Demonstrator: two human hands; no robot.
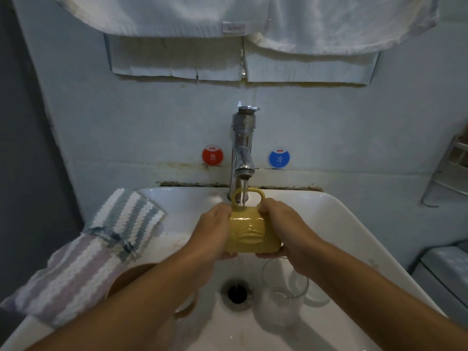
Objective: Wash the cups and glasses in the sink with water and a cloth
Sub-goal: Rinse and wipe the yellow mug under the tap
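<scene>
The person is holding a yellow cup (pixel 253 235) on its side under the tap (pixel 242 153), handle turned away toward the wall, with the stream of water (pixel 243 193) falling onto it near the handle. The left hand (pixel 215 231) is gripping one end with curled fingers and the right hand (pixel 281 229) is gripping the other, both over the middle of the white sink (pixel 354 224). A clear glass (pixel 283 292) is standing in the basin just beside the drain (pixel 236 291), and a brown cup (pixel 131 274) is waiting lower left, partly under the forearm. The striped cloth (pixel 121 224) is lying over the sink's left rim, untouched. To rinse well, I would be turning the cup slowly so water reaches every side and the inside, keeping a firm hold since wet glaze looks slippery, and staying clear of the glass below.
</scene>
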